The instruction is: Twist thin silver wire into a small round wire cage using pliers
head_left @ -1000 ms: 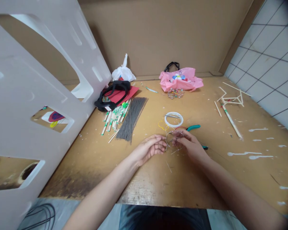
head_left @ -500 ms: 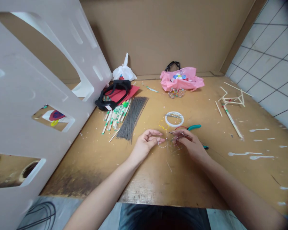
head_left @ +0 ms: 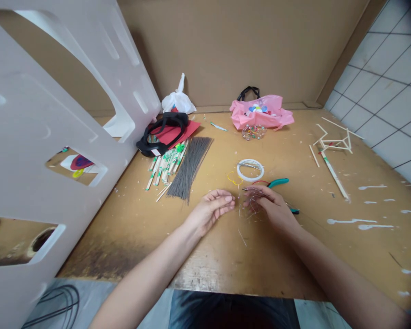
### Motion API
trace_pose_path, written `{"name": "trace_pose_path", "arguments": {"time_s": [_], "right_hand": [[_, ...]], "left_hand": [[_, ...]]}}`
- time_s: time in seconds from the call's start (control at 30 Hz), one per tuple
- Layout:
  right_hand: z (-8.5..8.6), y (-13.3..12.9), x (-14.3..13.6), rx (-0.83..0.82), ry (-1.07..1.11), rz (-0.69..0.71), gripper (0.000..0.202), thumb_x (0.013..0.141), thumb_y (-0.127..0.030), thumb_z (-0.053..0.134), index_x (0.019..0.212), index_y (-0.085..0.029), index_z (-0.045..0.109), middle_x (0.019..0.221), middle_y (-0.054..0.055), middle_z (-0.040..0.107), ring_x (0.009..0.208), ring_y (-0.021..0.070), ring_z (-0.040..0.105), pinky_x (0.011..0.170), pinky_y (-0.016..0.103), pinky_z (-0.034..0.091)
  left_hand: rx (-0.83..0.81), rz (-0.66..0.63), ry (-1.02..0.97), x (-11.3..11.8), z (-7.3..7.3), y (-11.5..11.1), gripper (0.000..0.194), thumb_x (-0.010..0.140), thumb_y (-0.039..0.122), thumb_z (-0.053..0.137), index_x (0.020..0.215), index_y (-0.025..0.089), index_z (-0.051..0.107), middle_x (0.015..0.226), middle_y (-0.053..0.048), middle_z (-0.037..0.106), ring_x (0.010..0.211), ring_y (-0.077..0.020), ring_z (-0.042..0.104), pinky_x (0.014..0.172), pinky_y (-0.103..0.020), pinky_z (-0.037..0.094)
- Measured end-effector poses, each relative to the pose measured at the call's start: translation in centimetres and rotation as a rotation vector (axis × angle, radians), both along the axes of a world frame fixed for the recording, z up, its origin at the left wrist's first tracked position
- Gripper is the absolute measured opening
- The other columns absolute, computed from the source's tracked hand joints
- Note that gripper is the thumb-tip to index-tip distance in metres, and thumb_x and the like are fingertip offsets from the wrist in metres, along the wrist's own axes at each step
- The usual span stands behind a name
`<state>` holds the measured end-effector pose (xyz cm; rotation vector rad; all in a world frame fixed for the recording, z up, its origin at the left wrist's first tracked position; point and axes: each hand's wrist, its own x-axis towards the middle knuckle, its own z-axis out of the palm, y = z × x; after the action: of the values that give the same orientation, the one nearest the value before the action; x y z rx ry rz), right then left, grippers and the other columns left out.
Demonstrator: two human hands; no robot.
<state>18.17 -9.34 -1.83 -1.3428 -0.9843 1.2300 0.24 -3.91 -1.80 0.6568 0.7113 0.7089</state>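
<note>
My right hand (head_left: 267, 203) is closed around a tangle of thin bent wire (head_left: 254, 204), whose loops stick out below and left of the fingers. My left hand (head_left: 215, 209) is beside it, thumb and fingers drawn together; anything held there is too small to make out. A pair of pliers with teal handles (head_left: 278, 182) lies partly hidden under my right hand. Just beyond the hands are a white ring-shaped spool (head_left: 250, 170) with thin metal pieces across it and a curl of yellow wire (head_left: 234, 178). One loose wire piece (head_left: 242, 237) lies nearer to me.
Left of my hands lie a bundle of grey wires (head_left: 191, 169), paper-wrapped chopsticks (head_left: 164, 167) and a black strap (head_left: 162, 132). A pink bag (head_left: 239, 119) and a beaded wire piece (head_left: 254, 132) are behind. A stick frame (head_left: 335, 145) stands right; a white plastic panel (head_left: 99, 91) rises left.
My left hand has drawn back slightly from the wire, and its thumb now lies against the fingers. My right hand stays almost in place with the wire tangle. The view has shifted slightly.
</note>
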Motion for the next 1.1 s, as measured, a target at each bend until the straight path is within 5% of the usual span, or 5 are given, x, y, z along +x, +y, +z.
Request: {"name": "trace_pose_path", "arguments": {"time_s": [0.1, 0.23, 0.47, 0.7, 1.1], "right_hand": [[-0.2, 0.1, -0.1, -0.016, 0.038, -0.057, 0.028, 0.071, -0.023, 0.050, 0.096, -0.022, 0.061, 0.097, 0.004, 0.064, 0.073, 0.0167, 0.065, 0.064, 0.032, 0.054], [-0.5, 0.1, -0.2, -0.041, 0.090, -0.073, 0.026, 0.071, -0.024, 0.054, 0.096, -0.023, 0.061, 0.097, 0.003, 0.063, 0.075, 0.0171, 0.065, 0.066, 0.032, 0.053], [-0.5, 0.1, -0.3, -0.030, 0.082, -0.009, 0.029, 0.069, -0.026, 0.060, 0.098, -0.023, 0.060, 0.097, 0.003, 0.063, 0.076, 0.0167, 0.065, 0.065, 0.030, 0.050], [-0.2, -0.1, -0.9, -0.006, -0.078, 0.076, 0.027, 0.073, -0.040, 0.061, 0.091, -0.020, 0.062, 0.064, -0.001, 0.062, 0.061, 0.0158, 0.061, 0.060, 0.031, 0.050], [-0.7, -0.5, -0.7, 0.113, -0.392, 0.038, 0.021, 0.080, -0.034, 0.052, 0.093, -0.021, 0.065, 0.071, 0.002, 0.064, 0.063, 0.0160, 0.059, 0.061, 0.030, 0.049]], "left_hand": [[-0.141, -0.045, -0.090, 0.0, 0.0, 0.0, 0.010, 0.069, 0.008, 0.068, 0.079, 0.009, 0.065, 0.076, -0.004, 0.069, 0.075, -0.0113, 0.065, 0.086, -0.027, 0.049], [-0.103, -0.049, -0.102, 0.2, -0.1, -0.4, 0.014, 0.067, 0.005, 0.068, 0.080, 0.009, 0.068, 0.080, -0.005, 0.070, 0.079, -0.0122, 0.064, 0.090, -0.028, 0.047], [0.131, 0.082, 0.068, 0.5, -0.5, -1.0, 0.019, 0.067, 0.021, 0.073, 0.084, 0.014, 0.071, 0.072, -0.001, 0.067, 0.067, -0.0081, 0.059, 0.074, -0.023, 0.046], [0.470, 0.151, 0.225, 0.3, -0.4, -0.8, 0.025, 0.071, 0.025, 0.068, 0.094, 0.016, 0.066, 0.073, 0.000, 0.063, 0.070, -0.0091, 0.055, 0.072, -0.023, 0.041], [0.906, 0.179, 0.508, -0.1, -0.2, -1.5, 0.014, 0.080, 0.021, 0.056, 0.094, 0.019, 0.059, 0.082, -0.002, 0.062, 0.079, -0.0139, 0.058, 0.077, -0.026, 0.043]]}}
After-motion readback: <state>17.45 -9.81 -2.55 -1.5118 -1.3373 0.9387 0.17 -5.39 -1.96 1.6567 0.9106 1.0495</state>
